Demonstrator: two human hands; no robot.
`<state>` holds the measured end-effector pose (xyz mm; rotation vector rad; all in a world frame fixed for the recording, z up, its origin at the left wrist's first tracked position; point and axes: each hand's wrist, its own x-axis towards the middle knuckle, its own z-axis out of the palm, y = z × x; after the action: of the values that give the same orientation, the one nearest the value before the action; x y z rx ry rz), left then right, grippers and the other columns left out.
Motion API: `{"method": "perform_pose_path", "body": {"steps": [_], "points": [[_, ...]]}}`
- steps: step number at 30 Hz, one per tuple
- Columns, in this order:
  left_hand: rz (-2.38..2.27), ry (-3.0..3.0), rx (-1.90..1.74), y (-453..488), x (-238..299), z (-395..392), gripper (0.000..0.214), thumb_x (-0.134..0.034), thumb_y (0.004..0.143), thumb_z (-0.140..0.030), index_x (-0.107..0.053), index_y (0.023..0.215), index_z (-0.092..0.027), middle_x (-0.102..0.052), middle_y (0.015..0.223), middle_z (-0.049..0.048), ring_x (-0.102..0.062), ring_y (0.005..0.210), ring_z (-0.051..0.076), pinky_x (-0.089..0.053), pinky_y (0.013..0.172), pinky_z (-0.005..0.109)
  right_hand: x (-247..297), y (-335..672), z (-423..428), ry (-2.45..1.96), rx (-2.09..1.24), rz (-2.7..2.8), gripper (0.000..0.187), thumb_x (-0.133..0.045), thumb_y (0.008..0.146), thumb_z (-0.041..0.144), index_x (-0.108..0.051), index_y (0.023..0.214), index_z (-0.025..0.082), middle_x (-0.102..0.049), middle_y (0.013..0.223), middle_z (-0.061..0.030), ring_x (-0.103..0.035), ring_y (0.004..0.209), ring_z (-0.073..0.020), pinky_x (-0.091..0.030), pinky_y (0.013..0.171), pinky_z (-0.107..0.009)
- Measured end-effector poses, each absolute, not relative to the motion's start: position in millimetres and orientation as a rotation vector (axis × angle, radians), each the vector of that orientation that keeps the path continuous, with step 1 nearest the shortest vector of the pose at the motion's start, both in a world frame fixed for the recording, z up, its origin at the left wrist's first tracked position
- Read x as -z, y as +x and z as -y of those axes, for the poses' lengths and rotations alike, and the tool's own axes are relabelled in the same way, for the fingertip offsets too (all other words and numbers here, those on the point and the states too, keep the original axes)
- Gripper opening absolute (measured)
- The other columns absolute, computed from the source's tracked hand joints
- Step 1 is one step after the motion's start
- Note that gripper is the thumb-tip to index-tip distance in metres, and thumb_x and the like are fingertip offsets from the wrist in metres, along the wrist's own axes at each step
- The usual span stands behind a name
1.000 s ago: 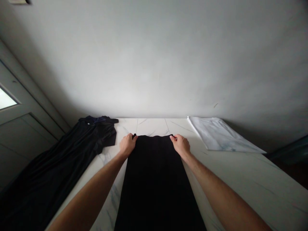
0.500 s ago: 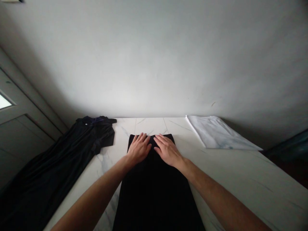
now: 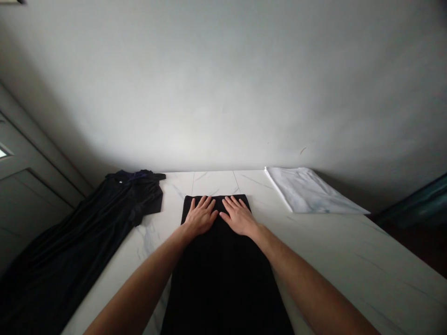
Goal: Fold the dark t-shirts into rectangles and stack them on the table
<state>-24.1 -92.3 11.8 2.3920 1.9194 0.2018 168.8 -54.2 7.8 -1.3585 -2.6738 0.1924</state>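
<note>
A long black garment (image 3: 223, 270) lies folded into a narrow strip down the middle of a white marble-patterned table (image 3: 349, 251). My left hand (image 3: 199, 216) rests flat on the strip's far end, fingers stretched out and open. Beside it my right hand (image 3: 238, 216) lies flat and open on the same end, fingers pointing away from me. The two hands nearly touch at the middle of the cloth. Neither hand holds anything.
A dark dress (image 3: 80, 242) is spread along the table's left side and hangs off its near-left edge. A folded white cloth (image 3: 309, 190) lies at the far right by the grey wall (image 3: 223, 83). A door (image 3: 21, 186) stands at the left.
One second ago both hands pinched the far corners of the black strip. They let go, moved inward to its middle and now lie flat on it.
</note>
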Motion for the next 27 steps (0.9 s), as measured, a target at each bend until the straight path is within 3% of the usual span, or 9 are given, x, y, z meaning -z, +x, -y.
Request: {"method": "perform_pose_path", "body": {"steps": [5,9,15,19,22,27], "points": [[-2.178,2.132,-0.146,-60,-15,89,0.059,-0.029,0.106,-0.043,-0.032,0.16,-0.019,-0.027,0.167,0.014,-0.02,0.156,0.034,-0.017,0.121,0.066,-6,193,43,-1.627,-0.193,2.575,0.073,-0.027,0.104,0.056,-0.027,0.161,0.01,-0.021,0.168,-0.0152,-0.018,0.156,-0.0298,-0.016,0.125,-0.052],[-2.257,2.128,-0.136,-47,-26,105,0.059,-0.028,0.106,-0.043,-0.037,0.157,-0.014,-0.027,0.167,0.017,-0.017,0.156,0.033,-0.011,0.121,0.068,-20,188,52,-1.808,-0.167,2.499,0.071,-0.03,0.105,0.047,-0.027,0.159,0.001,-0.024,0.166,-0.0222,-0.017,0.156,-0.0338,-0.014,0.123,-0.058],[-2.006,2.305,-0.129,-5,-16,159,0.061,-0.03,0.105,-0.046,-0.033,0.159,-0.018,-0.026,0.167,0.0113,-0.021,0.156,0.029,-0.013,0.124,0.063,-9,159,106,-1.479,-0.209,2.584,0.069,-0.027,0.105,0.046,-0.031,0.158,0.002,-0.029,0.164,-0.0215,-0.023,0.154,-0.0308,-0.022,0.123,-0.05],[-2.224,2.069,-0.08,-40,-18,179,0.059,-0.028,0.106,-0.043,-0.032,0.16,-0.021,-0.024,0.168,0.0096,-0.02,0.156,0.033,-0.015,0.12,0.07,-4,192,122,-1.644,-0.174,2.546,0.071,-0.027,0.105,0.051,-0.03,0.159,0.005,-0.024,0.166,-0.0201,-0.023,0.154,-0.0324,-0.014,0.123,-0.058],[-2.336,1.97,-0.025,-48,-30,188,0.058,-0.028,0.106,-0.04,-0.034,0.159,-0.018,-0.024,0.168,0.011,-0.018,0.156,0.036,-0.009,0.119,0.074,-17,205,128,-1.821,-0.106,2.5,0.069,-0.03,0.105,0.047,-0.032,0.157,0.002,-0.027,0.164,-0.0241,-0.024,0.153,-0.036,-0.009,0.121,-0.067],[-2.053,2.311,-0.166,-5,-26,216,0.057,-0.032,0.105,-0.041,-0.035,0.159,-0.022,-0.027,0.167,0.0086,-0.021,0.156,0.031,-0.015,0.123,0.064,-20,176,166,-1.559,-0.116,2.555,0.066,-0.027,0.106,0.044,-0.035,0.157,0.004,-0.03,0.163,-0.0223,-0.023,0.154,-0.0325,-0.018,0.123,-0.056]]}}
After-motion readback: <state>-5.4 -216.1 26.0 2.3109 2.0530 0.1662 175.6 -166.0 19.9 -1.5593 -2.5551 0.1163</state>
